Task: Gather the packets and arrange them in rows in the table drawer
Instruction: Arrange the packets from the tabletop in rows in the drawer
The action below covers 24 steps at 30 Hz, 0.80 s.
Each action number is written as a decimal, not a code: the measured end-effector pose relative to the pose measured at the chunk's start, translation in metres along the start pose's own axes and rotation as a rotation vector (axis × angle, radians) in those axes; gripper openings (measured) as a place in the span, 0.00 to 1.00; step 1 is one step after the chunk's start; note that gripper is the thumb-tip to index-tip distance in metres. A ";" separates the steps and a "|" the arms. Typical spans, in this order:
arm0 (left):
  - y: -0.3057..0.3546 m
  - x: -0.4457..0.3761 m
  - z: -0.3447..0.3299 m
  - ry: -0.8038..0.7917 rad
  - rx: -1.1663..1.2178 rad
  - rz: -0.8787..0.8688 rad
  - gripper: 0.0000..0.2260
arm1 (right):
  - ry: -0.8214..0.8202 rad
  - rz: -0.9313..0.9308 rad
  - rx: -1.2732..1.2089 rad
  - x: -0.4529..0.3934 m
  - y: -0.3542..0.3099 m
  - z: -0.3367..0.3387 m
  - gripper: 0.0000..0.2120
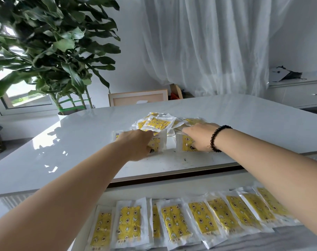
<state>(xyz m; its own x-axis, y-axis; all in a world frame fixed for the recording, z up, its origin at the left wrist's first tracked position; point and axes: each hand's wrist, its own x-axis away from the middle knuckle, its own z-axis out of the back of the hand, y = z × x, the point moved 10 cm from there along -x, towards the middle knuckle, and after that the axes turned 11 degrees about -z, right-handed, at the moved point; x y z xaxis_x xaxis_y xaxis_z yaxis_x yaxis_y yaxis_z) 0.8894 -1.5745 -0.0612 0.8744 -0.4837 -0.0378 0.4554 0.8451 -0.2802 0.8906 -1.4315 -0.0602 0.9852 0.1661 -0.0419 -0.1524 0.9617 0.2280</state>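
Desk [226,113] top: glossy white, smooth, marble-look. My packets [157,124]: clear shiny plastic w/ yellow printed inserts. Curtain [208,42]: sheer white cloth. Bracelet [215,138]: glossy dark beads.

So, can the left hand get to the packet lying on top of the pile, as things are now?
Probably yes. The left hand already grips a packet at the near edge of the pile, and the top packet lies uncovered just beyond its fingers. The right hand stays to the other side.
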 end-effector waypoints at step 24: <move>0.001 0.180 0.039 0.039 0.356 0.221 0.10 | -0.142 -0.031 -0.479 0.102 -0.067 0.025 0.17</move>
<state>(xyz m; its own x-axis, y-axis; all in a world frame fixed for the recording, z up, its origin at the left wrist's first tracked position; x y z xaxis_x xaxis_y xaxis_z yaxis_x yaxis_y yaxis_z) 1.0535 -1.6523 -0.0311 0.9537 -0.2843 -0.0975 0.2928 0.9522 0.0873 1.0036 -1.4841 -0.0558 0.9857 0.1365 0.0988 -0.1089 0.9634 -0.2451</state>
